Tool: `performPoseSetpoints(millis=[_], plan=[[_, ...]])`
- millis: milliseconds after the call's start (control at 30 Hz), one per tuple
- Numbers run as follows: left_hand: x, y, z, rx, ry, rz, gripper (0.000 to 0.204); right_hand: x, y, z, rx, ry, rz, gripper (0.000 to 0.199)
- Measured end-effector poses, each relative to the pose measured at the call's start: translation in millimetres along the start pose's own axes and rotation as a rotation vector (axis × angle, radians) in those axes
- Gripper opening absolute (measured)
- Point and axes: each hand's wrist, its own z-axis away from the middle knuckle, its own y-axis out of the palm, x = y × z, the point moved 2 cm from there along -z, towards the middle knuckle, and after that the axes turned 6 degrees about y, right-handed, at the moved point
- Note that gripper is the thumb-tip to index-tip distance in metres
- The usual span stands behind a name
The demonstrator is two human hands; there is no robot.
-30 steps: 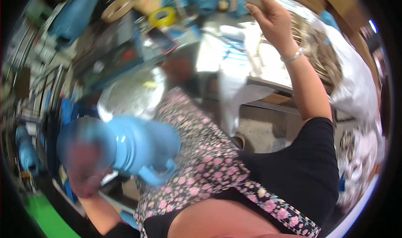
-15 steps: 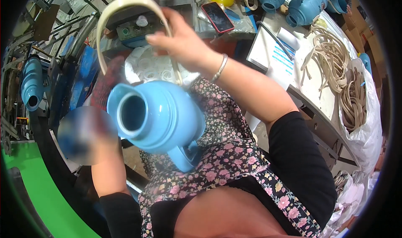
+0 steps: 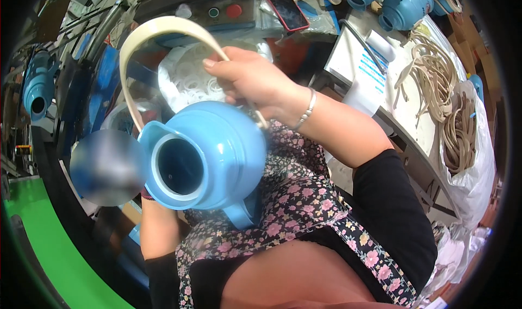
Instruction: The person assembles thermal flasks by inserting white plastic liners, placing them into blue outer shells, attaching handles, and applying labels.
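A light-blue thermos jug body [image 3: 231, 146] is held up in front of my apron, its round dark mouth tipped toward me and its side handle [image 3: 239, 215] hanging low. A cream strap handle [image 3: 166, 25] arches over it. My right hand [image 3: 253, 80] is closed on the right limb of this strap, thumb along the upper part. My left hand [image 3: 149, 115], in a dark red glove, supports the jug on its left side; only a bit of the fingers shows by the strap's left end, the remainder hidden by the jug and a blurred patch.
Behind the jug stands a bag of white rings [image 3: 191, 80]. Further back are a control box [image 3: 231, 16] and a phone [image 3: 287, 10]. Cream strips [image 3: 429, 75] lie on the right-hand table, near more blue jugs [image 3: 405, 7]. Another jug [image 3: 39, 91] is at the far left.
The strap's arch has come lower and nearer. My right hand has moved down and right along it, its fingers now closed. The jug's mouth has turned slightly more toward me.
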Motion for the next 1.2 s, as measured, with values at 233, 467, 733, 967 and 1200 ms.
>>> performPoseSetpoints(millis=[233,467,733,967,1200], plan=[[6.9,-0.3,1.7,0.019,-0.029,0.027,0.043,5.0,-6.2,19.7,-0.072,0.007,0.102,0.028],[6.2,11.4,3.1,-0.045,0.001,0.213,0.056,-8.8,-18.8,33.8,0.081,-0.091,-0.103,0.038],[12.0,26.4,20.1,-0.216,0.066,0.045,0.047,-11.6,-28.2,50.7,0.029,0.037,-0.177,0.027],[-3.8,37.3,4.3,-0.224,0.296,-0.483,0.042,-13.0,-11.1,48.6,0.041,-0.196,-0.325,0.025],[7.0,25.7,-15.7,-0.376,0.25,-0.394,0.03,-12.0,-35.9,13.5,0.169,-0.097,-0.446,0.048]])
